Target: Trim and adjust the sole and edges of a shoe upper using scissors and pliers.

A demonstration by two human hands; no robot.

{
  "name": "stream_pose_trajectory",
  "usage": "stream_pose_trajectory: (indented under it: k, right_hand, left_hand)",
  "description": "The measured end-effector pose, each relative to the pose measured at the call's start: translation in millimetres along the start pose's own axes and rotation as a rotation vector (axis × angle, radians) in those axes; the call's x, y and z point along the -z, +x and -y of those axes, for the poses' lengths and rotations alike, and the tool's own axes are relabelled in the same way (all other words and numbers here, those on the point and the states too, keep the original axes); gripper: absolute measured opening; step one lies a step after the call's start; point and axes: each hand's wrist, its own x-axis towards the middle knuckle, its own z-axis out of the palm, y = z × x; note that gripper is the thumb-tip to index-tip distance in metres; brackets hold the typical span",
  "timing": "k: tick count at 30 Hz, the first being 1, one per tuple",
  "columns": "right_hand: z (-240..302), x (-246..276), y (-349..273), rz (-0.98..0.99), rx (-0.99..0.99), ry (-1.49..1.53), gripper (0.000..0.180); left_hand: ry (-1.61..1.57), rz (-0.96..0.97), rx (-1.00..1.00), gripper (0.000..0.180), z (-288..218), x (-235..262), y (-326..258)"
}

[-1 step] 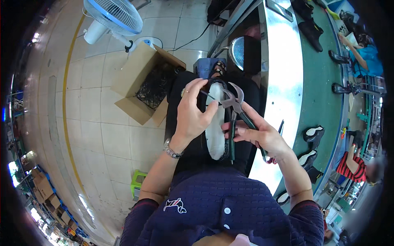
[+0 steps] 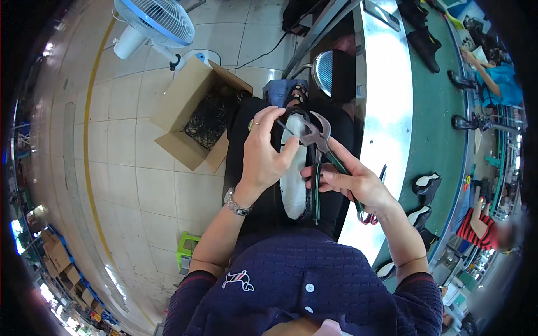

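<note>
An upturned shoe (image 2: 293,190) with a pale, whitish underside lies lengthwise across my lap. My left hand (image 2: 263,154) grips it from the left, thumb on the pale underside and fingers bent at the far end. A thin dark strip (image 2: 286,127) shows between that thumb and the fingers; I cannot tell whether it is attached to the shoe. My right hand (image 2: 353,179) holds a pair of pincers (image 2: 320,147) with dark green handles. The handles are spread, and the parted curved jaws are over the shoe's far right side.
An open cardboard box (image 2: 182,103) of black scraps stands at far left, below a fan (image 2: 154,25). To my right runs a metal ledge (image 2: 386,84) beside a green conveyor (image 2: 440,123) carrying dark shoes (image 2: 424,49). A green stool (image 2: 188,246) is at left. Two people work beyond the conveyor.
</note>
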Motion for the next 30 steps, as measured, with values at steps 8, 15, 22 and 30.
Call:
stream_pose_trajectory:
  k: [8,15,22,30]
  right_hand:
    - [14.5,-1.4,21.3,-0.022,-0.058,-0.114,0.066]
    - [-20.0,6.1,27.2,-0.092,0.144,-0.441,0.063]
    - [-31.0,1.8,25.7,-0.186,0.242,-0.551,0.064]
    - [-15.8,10.4,18.0,-0.156,0.136,-0.651,0.063]
  left_hand:
    - [0.003,-0.137,0.036,0.024,3.7,-14.0,10.9]
    - [0.029,-0.136,-0.087,0.02,5.1,-9.9,7.6]
    - [0.094,-0.016,-0.194,0.023,8.3,0.8,6.6]
    - [0.281,0.029,-0.363,0.033,18.1,2.9,4.7]
